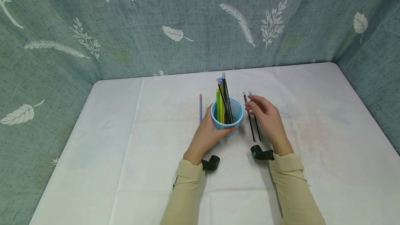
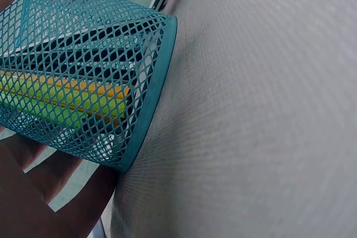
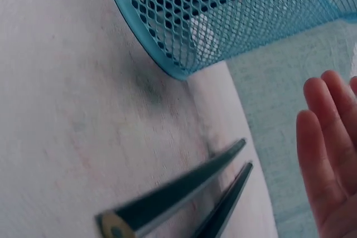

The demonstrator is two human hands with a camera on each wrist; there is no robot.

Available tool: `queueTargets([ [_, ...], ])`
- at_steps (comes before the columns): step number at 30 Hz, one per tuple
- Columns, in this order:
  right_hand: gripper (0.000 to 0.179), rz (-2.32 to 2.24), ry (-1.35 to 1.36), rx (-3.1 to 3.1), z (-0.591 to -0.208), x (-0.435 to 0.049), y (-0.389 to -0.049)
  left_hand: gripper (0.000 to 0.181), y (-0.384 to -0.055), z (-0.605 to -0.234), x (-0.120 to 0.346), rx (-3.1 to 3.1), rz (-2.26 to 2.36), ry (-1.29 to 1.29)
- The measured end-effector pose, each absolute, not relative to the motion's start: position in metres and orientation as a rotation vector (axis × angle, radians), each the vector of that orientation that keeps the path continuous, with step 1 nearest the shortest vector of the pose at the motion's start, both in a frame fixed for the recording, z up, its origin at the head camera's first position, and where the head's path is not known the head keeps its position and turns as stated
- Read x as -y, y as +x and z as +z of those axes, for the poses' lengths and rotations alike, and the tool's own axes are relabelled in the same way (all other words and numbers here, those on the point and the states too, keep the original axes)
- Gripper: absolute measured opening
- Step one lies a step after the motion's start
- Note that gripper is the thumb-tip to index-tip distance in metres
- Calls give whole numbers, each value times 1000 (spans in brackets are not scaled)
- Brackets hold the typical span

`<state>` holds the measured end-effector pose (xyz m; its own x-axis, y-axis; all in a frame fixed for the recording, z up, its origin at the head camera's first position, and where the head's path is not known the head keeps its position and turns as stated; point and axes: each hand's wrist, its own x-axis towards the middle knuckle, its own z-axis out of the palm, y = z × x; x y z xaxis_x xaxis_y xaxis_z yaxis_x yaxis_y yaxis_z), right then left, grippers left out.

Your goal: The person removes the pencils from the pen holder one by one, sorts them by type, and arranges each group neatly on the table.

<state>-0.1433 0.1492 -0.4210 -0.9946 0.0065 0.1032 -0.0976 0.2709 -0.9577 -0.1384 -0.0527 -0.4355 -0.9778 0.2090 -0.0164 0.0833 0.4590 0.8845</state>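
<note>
A light-blue mesh pen cup stands on the table, and my left hand grips it around its side, thumb across the front. Inside it lean green pencils, black pencils and a yellow one. To the right of the cup lie two black pencils, side by side, with silvery far ends. Over their upper parts hovers my right hand, fingers loosely bent. In the right wrist view its fingers appear apart from the pencils and hold nothing.
A purple pencil with an orange end lies left of the cup, partly hidden by the left hand. The white cloth-covered table ends at a green leaf-patterned curtain behind and at the sides.
</note>
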Motion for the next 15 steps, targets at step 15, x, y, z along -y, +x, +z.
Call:
queueTargets([
  [15, 48, 1891, 359, 2553, -415, -135, -140, 101, -138, -435, 54, -2534, 1579, 280],
])
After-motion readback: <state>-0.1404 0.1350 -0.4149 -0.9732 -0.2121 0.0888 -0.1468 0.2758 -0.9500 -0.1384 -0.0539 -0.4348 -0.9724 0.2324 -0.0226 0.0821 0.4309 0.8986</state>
